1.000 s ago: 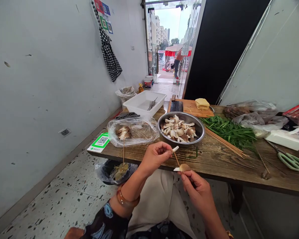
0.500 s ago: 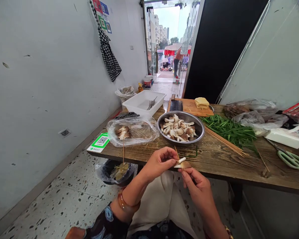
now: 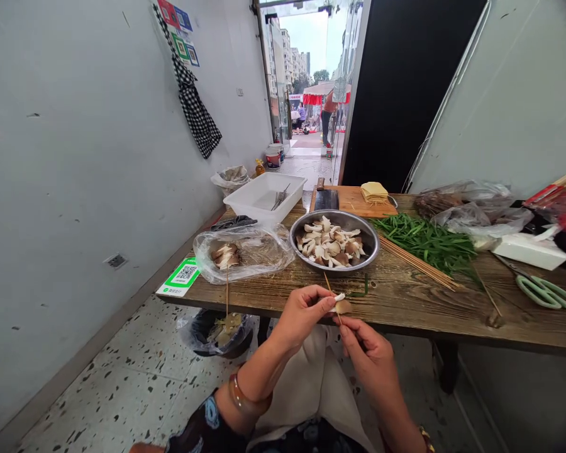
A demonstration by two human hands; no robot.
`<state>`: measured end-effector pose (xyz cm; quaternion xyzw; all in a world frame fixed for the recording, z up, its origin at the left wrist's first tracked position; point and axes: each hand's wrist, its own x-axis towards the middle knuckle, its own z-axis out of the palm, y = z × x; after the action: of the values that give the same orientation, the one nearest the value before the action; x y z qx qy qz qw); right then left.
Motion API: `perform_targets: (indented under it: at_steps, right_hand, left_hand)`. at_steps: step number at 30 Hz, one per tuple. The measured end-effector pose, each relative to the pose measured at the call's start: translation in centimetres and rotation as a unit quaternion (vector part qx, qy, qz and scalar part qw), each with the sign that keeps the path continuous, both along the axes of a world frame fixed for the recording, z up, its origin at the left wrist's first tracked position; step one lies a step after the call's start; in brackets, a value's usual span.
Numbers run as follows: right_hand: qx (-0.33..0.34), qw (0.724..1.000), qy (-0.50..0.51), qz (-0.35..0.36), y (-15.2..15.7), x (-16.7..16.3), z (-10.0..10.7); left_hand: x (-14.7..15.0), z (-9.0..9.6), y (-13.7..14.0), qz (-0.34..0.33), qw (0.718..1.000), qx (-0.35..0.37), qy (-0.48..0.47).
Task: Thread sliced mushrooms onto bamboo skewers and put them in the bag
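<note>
Left hand (image 3: 306,314) pinches mushrooms (image 3: 344,307) on the skewer (image 3: 327,281) at the near edge of the table (image 3: 405,305); right hand (image 3: 368,350) seems to grasp the skewer's lower end, the contact partly hidden

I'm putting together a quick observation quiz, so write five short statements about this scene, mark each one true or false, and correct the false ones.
1. The left hand touches mushroom pieces. True.
2. The right hand holds scissors. False: it pinches the lower end of a thin skewer.
3. Loose mushrooms lie in a metal bowl. True.
4. The cleaver stands in the white tub. False: it lies on the wooden board.
5. A bundle of sticks lies beside the green leaves. True.
</note>
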<state>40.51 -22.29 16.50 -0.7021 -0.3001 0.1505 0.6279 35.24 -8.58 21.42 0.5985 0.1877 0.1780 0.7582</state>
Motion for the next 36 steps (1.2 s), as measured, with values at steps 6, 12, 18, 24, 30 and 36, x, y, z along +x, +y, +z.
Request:
perform_targets:
  at_steps: [6, 12, 18, 24, 30, 36]
  right_hand:
    - [0.011, 1.0, 0.001, -0.027, -0.2, 0.4, 0.1]
    - [0.032, 0.998, 0.039, -0.048, -0.9, 1.4, 0.2]
    - [0.042, 0.995, 0.079, -0.047, -1.3, 1.9, -0.5]
    - [0.043, 0.995, 0.081, -0.039, -1.6, 2.0, -0.7]
    - [0.033, 0.996, 0.071, -0.04, -1.9, 2.4, -0.7]
    - [0.03, 0.996, 0.071, -0.035, -1.8, 2.5, -0.8]
  left_hand:
    - [0.5, 0.0, -0.6, -0.035, 0.998, 0.057, -0.004]
    - [2.4, 1.6, 2.8, 0.018, 0.975, 0.222, 0.011]
    - [6.4, 3.2, 8.6, 0.079, 0.819, 0.563, 0.075]
    - [9.1, 2.8, 10.9, -0.042, 0.738, 0.653, 0.166]
    - [9.5, 2.6, 11.4, -0.071, 0.763, 0.623, 0.156]
    - [8.1, 3.0, 11.2, 0.002, 0.851, 0.518, 0.079]
